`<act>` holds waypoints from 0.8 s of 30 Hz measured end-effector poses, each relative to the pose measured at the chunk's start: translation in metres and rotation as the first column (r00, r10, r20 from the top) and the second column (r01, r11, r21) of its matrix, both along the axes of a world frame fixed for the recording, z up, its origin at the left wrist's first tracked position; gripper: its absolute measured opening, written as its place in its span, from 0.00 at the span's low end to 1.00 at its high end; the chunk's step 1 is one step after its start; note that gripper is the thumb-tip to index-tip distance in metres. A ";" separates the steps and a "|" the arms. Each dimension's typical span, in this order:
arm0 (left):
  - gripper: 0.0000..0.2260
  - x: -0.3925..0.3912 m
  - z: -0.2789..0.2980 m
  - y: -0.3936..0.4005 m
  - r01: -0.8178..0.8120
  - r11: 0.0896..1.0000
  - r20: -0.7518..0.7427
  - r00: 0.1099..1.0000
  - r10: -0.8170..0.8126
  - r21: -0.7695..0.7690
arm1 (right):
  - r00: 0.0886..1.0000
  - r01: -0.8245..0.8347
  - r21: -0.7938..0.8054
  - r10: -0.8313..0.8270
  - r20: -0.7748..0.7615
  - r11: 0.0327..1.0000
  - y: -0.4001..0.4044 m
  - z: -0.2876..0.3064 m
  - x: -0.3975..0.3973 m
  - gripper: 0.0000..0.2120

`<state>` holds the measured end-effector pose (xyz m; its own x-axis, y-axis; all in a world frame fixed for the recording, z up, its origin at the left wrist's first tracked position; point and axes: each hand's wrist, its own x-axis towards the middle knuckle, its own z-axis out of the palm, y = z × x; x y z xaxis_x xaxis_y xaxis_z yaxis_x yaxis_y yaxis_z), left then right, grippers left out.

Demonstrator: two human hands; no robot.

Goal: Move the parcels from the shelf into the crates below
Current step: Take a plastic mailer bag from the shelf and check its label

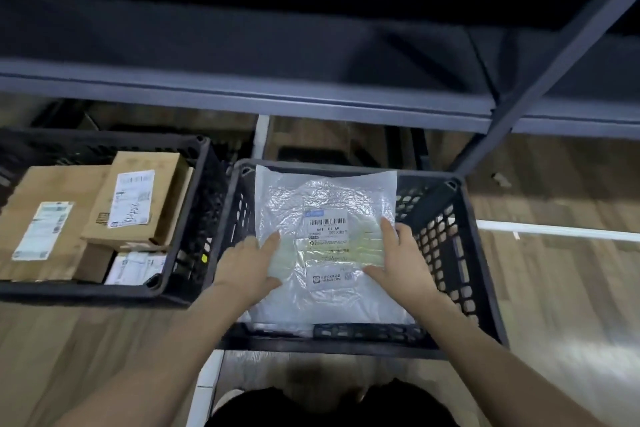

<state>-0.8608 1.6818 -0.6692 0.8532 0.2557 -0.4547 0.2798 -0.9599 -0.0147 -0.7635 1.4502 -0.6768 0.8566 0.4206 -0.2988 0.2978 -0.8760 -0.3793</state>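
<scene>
A flat white plastic mailer bag (322,198) with a barcode label lies across the black crate (464,253) in the middle, its far edge leaning on the crate's back rim. My left hand (247,265) holds the bag's left side, fingers on top and thumb along the near edge. My right hand (401,260) holds the right side the same way. The grey metal shelf (242,94) runs across the view above the crates; I see no parcels on its visible part.
A second black crate (194,218) on the left holds several cardboard boxes (138,198) with shipping labels. A diagonal shelf brace (540,80) crosses the upper right. Wooden floor lies around the crates, with a white strip at right.
</scene>
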 end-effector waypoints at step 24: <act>0.17 0.049 -0.201 0.037 0.260 0.930 -0.293 0.939 -0.180 0.261 | 0.941 -0.226 -0.180 0.167 -0.294 0.957 0.053 -0.195 0.034 0.47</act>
